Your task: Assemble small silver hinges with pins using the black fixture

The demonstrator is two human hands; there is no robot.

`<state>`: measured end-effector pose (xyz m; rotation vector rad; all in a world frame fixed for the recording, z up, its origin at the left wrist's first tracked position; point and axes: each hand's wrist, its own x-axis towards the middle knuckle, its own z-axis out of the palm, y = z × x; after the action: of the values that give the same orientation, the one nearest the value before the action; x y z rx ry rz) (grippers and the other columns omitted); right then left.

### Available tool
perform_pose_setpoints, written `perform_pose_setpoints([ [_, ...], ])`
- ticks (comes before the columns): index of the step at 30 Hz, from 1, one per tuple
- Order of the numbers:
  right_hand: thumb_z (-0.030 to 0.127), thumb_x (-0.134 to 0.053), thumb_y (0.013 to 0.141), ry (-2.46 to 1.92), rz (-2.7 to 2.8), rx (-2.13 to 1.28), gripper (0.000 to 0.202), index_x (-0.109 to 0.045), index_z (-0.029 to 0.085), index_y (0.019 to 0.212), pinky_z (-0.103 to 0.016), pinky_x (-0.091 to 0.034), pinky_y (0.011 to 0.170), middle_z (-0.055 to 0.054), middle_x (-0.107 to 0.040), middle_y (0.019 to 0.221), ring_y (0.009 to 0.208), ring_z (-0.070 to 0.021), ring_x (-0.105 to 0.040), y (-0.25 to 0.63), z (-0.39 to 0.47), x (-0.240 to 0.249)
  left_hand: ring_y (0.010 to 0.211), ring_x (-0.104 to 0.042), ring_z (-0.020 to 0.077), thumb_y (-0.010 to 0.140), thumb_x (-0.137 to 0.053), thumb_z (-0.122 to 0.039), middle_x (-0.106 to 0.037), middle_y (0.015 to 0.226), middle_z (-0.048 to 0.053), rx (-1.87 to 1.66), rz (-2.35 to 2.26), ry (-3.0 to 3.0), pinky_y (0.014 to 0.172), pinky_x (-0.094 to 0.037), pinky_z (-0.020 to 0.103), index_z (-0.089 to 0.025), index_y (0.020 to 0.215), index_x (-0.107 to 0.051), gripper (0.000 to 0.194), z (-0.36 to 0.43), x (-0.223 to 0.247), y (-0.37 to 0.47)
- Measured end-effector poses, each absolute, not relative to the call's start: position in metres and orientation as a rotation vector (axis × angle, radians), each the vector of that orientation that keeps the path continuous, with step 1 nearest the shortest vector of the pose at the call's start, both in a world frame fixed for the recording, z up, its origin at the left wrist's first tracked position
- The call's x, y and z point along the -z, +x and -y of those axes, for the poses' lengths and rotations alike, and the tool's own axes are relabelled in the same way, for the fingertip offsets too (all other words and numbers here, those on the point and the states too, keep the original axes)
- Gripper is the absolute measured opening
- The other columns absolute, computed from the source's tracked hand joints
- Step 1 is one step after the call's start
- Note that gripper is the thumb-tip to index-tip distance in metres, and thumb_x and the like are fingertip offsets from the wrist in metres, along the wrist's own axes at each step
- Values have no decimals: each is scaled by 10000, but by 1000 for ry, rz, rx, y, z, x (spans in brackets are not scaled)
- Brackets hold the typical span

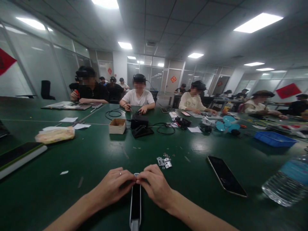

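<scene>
A long, narrow object with a pale rim and a black inside [136, 205] lies lengthwise in front of me, its near end at the bottom edge of the view. At its far end my left hand [116, 183] has thumb and fingers pinched together; a ring is on one finger. From the other side my right hand [157, 186] meets it, also closed in a pinch. The fingertips almost touch, and whatever is between them is hidden. Just beyond the right hand lie small silver metal plates [165, 161] with several tiny rings or nuts around them.
A dark-screened phone [226, 175] and a clear water bottle [286, 183] are on the right, a blue tray [275, 138] behind them. Ahead stand a small open box [117, 126] and a black device [139, 122] with cables. A plastic-wrapped packet [55, 134] lies left. Several people sit opposite.
</scene>
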<state>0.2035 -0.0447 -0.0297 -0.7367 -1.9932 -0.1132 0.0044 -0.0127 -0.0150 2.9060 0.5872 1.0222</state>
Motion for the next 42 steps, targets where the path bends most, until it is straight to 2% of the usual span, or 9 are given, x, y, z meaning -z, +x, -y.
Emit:
perform_pose_setpoints([
  [4,223,-453,969,-767,2046,103,167,-607,166,937,-285,-410,735,-40,-652,792,759,-150,-545,210,42,27,576,-580,126,873,-449,-150,-651,695,-16,-919,-709,2911,594,-398,243,-191,896,-557,118,8,14,0],
  [9,152,-525,883,-971,2189,72,83,-604,154,910,-323,-389,756,-57,-664,855,813,-183,-546,228,36,22,663,-594,149,787,-475,-162,-653,747,-5,-502,-1122,2775,622,-405,236,-198,822,-566,104,0,11,-7],
  [13,148,-550,852,-1192,2340,-9,111,-627,150,932,-347,-391,798,-67,-666,908,865,-200,-549,233,38,18,698,-595,146,786,-473,-179,-642,791,1,-359,-1180,2693,629,-409,225,-194,806,-563,94,-3,7,-9],
  [16,182,-534,876,-1277,2414,-49,127,-637,154,945,-357,-394,821,-69,-660,923,882,-202,-547,231,40,16,684,-599,143,810,-478,-209,-649,799,2,-332,-1158,2647,620,-415,224,-194,852,-588,119,-3,5,-10],
  [20,199,-515,899,-1310,2455,-53,145,-637,161,967,-344,-405,804,-65,-649,938,888,-198,-542,228,41,17,707,-622,139,830,-485,-213,-685,882,8,-351,-1083,2624,642,-439,219,-211,1026,-622,239,-4,5,-11],
  [25,180,-525,903,-1281,2451,-10,128,-637,157,960,-336,-415,768,-58,-644,918,864,-194,-551,228,38,22,711,-634,140,840,-499,-206,-695,843,14,-365,-1035,2651,642,-448,209,-204,936,-678,203,-4,5,-12],
  [33,154,-533,887,-1258,2437,-20,125,-646,141,939,-340,-430,744,-63,-642,895,844,-196,-548,228,38,24,676,-642,136,874,-516,-265,-692,793,5,-390,-1003,2541,612,-453,202,-200,971,-669,192,-3,5,-12],
  [42,145,-544,876,-1242,2445,-13,122,-651,138,935,-323,-434,728,-63,-645,889,835,-187,-550,228,38,23,703,-656,143,888,-492,-256,-703,817,8,-380,-996,2539,612,-456,205,-198,1014,-660,218,-1,7,-10],
])
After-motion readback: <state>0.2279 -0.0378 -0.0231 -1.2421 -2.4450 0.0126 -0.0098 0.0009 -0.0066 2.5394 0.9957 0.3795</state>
